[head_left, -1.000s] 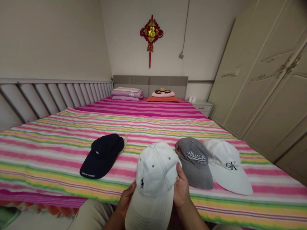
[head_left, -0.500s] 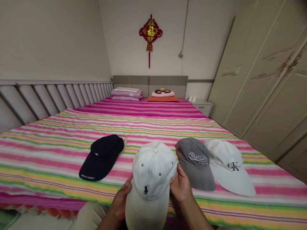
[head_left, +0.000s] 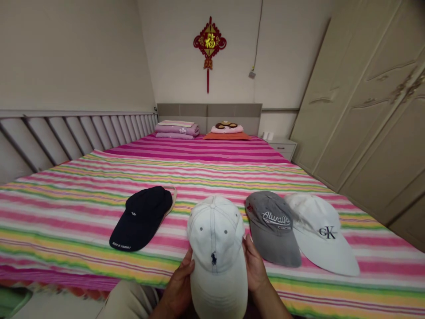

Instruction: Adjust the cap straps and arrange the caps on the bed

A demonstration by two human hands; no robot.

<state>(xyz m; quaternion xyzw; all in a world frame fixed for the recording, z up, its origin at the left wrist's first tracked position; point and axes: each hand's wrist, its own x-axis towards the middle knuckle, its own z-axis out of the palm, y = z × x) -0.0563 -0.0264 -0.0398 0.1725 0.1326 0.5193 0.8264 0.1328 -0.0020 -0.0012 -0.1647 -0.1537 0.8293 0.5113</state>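
Observation:
A white cap with a small dark horse logo (head_left: 215, 248) is held between both my hands at the near edge of the bed, its brim pointing toward me. My left hand (head_left: 179, 285) grips its left side and my right hand (head_left: 254, 266) grips its right side. On the striped bedspread (head_left: 199, 177) lie three more caps: a navy cap (head_left: 141, 217) to the left, a grey cap with white lettering (head_left: 272, 228) just right of my right hand, and a white cap with dark letters (head_left: 320, 232) partly tucked beside the grey one.
A tall cream wardrobe (head_left: 372, 110) lines the right side. Folded purple bedding (head_left: 177, 129) and a pink pillow (head_left: 226, 129) sit by the headboard. A padded panel (head_left: 76, 137) runs along the left wall. A white nightstand (head_left: 281, 146) stands at the far right corner.
The white cap has turned in my hands so its front and logo now face me squarely, and it sits slightly to the right. The other caps have not moved.

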